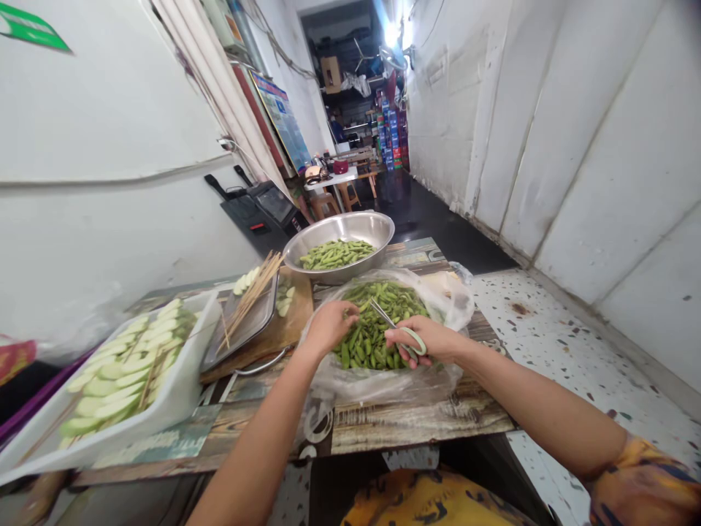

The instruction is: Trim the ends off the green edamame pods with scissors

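Note:
Green bean pods [364, 343] fill an open clear plastic bag [383, 383] on the table. My right hand [419, 340] holds scissors [413, 342] with pale green handles, their blades pointing up and left over the pods. At the bag's left side is my left hand [333, 325], its fingers curled together at the edge of the pods; what they hold, if anything, is too small to tell. Behind the bag, a steel bowl [350, 274] contains more green pods [335, 253].
On the left stands a white tray [191, 372] of sliced pale green pieces on sticks. Beside it, a metal tray [249, 332] with wooden skewers [252, 296] rests on a wooden board [300, 310]. The patterned table [383, 431] ends near my body.

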Motion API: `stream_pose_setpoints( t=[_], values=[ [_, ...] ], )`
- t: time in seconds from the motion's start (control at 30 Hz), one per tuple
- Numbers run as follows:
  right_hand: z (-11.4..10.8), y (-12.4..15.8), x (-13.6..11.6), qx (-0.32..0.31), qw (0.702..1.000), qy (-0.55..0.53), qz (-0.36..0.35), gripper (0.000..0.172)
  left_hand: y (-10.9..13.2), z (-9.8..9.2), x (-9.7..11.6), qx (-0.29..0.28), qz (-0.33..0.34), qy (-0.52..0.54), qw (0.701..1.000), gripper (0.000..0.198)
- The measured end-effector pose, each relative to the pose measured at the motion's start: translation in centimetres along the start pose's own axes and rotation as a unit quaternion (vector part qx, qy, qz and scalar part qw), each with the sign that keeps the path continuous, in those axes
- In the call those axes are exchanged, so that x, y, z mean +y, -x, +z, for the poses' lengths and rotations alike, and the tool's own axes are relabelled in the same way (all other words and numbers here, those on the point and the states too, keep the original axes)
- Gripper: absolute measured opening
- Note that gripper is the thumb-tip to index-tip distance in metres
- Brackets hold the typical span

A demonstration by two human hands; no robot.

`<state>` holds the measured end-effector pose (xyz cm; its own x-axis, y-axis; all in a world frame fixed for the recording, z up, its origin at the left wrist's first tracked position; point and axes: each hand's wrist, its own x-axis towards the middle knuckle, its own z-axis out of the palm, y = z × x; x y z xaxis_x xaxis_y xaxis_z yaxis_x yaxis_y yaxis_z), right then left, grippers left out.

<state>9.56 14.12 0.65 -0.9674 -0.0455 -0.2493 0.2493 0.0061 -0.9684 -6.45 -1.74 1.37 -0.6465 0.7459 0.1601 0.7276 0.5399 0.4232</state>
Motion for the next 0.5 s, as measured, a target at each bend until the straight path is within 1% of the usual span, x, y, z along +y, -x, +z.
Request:
stream_pose_setpoints(
  t=[0.07,0.13,0.23,0.3,0.33,0.4,0.47,0.5],
  values=[
    [0.0,0.0,0.0,-0.003,1.0,0.005,0.0,0.038,-0.1,0.3,-0.2,0.002,0.012,0.021,1.0,0.015],
    [0.0,0.0,0.0,-0.004,1.0,0.008,-0.002,0.039,-0.1,0.7,0.0,-0.022,0.025,0.016,0.999,0.021],
    [0.0,0.1,-0.1,-0.004,1.0,0.011,-0.005,0.04,-0.2,0.9,0.7,-0.069,0.025,-0.044,0.996,0.026],
    [0.0,0.2,-0.2,-0.005,1.0,0.011,-0.006,0.039,-0.3,0.8,1.0,-0.077,0.021,-0.071,0.994,0.021],
    [0.0,0.2,-0.3,-0.006,1.0,0.01,-0.006,0.039,-0.3,0.7,1.1,-0.071,0.019,-0.069,0.995,0.017],
    [0.1,0.2,-0.3,-0.005,1.0,0.007,-0.005,0.039,-0.3,0.5,1.0,-0.036,0.009,-0.027,0.999,0.011],
    [0.1,0.1,-0.2,-0.001,1.0,0.009,-0.004,0.04,0.0,0.3,0.8,0.016,-0.02,0.055,0.998,0.011],
    [0.1,0.1,-0.1,0.004,1.0,0.012,-0.004,0.041,0.2,0.2,0.7,0.037,-0.041,0.106,0.993,0.013]
  ],
)
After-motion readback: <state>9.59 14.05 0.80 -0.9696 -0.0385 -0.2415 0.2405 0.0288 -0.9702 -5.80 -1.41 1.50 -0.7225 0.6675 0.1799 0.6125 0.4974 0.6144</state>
